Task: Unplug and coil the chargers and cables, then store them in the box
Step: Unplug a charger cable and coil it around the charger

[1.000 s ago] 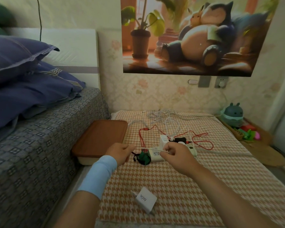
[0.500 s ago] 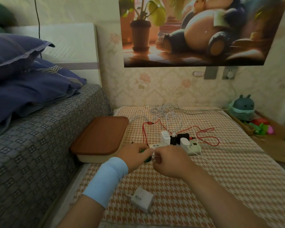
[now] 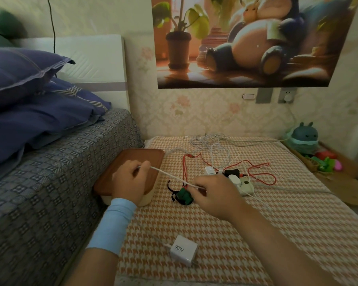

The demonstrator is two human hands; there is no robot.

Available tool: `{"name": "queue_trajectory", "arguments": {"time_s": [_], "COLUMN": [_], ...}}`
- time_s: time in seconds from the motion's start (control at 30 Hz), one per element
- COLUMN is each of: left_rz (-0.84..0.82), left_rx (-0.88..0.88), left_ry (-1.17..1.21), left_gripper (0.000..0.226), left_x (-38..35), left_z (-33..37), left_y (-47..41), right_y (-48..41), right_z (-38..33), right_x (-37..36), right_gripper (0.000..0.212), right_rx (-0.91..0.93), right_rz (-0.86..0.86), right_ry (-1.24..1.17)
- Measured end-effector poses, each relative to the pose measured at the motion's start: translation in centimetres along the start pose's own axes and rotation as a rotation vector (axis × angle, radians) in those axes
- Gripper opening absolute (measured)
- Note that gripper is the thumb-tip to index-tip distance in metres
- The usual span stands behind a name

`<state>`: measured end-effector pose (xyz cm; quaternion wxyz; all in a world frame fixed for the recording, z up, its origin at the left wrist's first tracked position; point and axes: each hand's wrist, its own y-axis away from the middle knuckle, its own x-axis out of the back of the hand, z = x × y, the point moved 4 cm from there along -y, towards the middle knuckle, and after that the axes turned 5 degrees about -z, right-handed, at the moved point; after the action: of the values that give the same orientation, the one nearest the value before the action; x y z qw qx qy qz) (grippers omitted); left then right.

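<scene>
**Step in hand: coiling.** A thin white cable (image 3: 167, 174) runs taut and straight between both hands.

- The left hand (image 3: 130, 179) pinches one end of the cable between thumb and forefinger, with the other fingers curled. It is well to the left of the white multi-socket power strip (image 3: 247, 187), above the cream rectangular storage box with a brown wooden lid (image 3: 149, 156).
- The right hand (image 3: 213, 194) is just left of the power strip. Its fingertips are closed on the cable further along its length. The slack trails away on the near side of the strip.

**Position of other items**

- A white square charger (image 3: 210, 170), a black charger (image 3: 232, 172) and a white rounded plug (image 3: 235, 179) are seated in the power strip.
- A thin red cable (image 3: 260, 174) loops around and behind the strip.
- A tangle of white cables (image 3: 211, 141) lies beyond the strip.
- A small green bundle with a black strap (image 3: 184, 198) lies just left of the strip, below the taut cable.
- A white cube charger marked 90W (image 3: 183, 251) lies loose, well to the near side of the strip.

**Next move (judgement).** The stretched section appears ready to be wound into loops. The left hand would anchor the end while the right hand feeds in the slack. The box lid is on, so it must come off before anything is stored. The three plugged units need to be pulled out.
</scene>
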<state>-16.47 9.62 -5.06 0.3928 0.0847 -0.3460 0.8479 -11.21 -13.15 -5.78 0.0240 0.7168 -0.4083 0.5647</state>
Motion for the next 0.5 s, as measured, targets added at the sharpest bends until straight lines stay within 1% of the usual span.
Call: {"name": "queue_trajectory", "arguments": {"time_s": [0.03,0.07,0.13,0.17,0.2,0.23,0.27,0.3,0.33,0.4,0.43,0.47,0.5], "left_rz": [0.033,0.080,0.205,0.259,0.287,0.285,0.265,0.236,0.191,0.082,0.031,0.007,-0.004], "left_rx": [0.032,0.073,0.147,0.173,0.192,0.208,0.227,0.252,0.286,0.345,0.322,0.236,0.106], "left_ry": [0.046,0.104,0.195,0.226,0.231,0.214,0.167,0.072,-0.066,-0.365,-0.454,-0.479,-0.437], "left_gripper": [0.040,0.035,0.032,0.033,0.034,0.035,0.035,0.034,0.031,0.018,0.022,0.034,0.042], "left_x": [0.4,0.8,1.6,2.0,2.3,2.4,2.3,2.2,2.0,1.5,1.0,0.5,-0.1], "left_z": [-0.3,-0.5,-0.9,-1.2,-1.5,-1.7,-2.0,-2.4,-2.7,-2.4,-2.1,-1.4,-0.2], "left_y": [-0.1,-0.3,-0.4,-0.5,-0.6,-0.6,-0.6,-0.5,-0.5,-0.1,0.0,0.1,0.3], "right_y": [0.1,0.2,0.8,1.2,1.6,1.7,1.8,1.6,1.4,1.2,1.1,1.0,1.0], "right_z": [-0.6,-0.7,0.8,2.1,3.2,3.9,4.0,3.9,3.5,2.1,1.5,1.0,0.7], "right_x": [0.6,0.8,0.4,-0.1,-0.4,-0.4,-0.2,0.2,0.6,1.2,1.2,1.1,0.7], "right_gripper": [0.029,0.025,0.024,0.025,0.028,0.032,0.038,0.041,0.039,0.022,0.011,0.008,0.016], "right_rx": [0.008,-0.009,-0.141,-0.221,-0.285,-0.320,-0.333,-0.337,-0.328,-0.275,-0.249,-0.234,-0.236], "right_rz": [0.020,0.004,-0.149,-0.237,-0.286,-0.291,-0.252,-0.197,-0.154,-0.111,-0.109,-0.108,-0.109], "right_ry": [-0.009,0.020,0.173,0.199,0.167,0.098,0.013,-0.040,-0.064,-0.014,0.038,0.070,0.074]}}
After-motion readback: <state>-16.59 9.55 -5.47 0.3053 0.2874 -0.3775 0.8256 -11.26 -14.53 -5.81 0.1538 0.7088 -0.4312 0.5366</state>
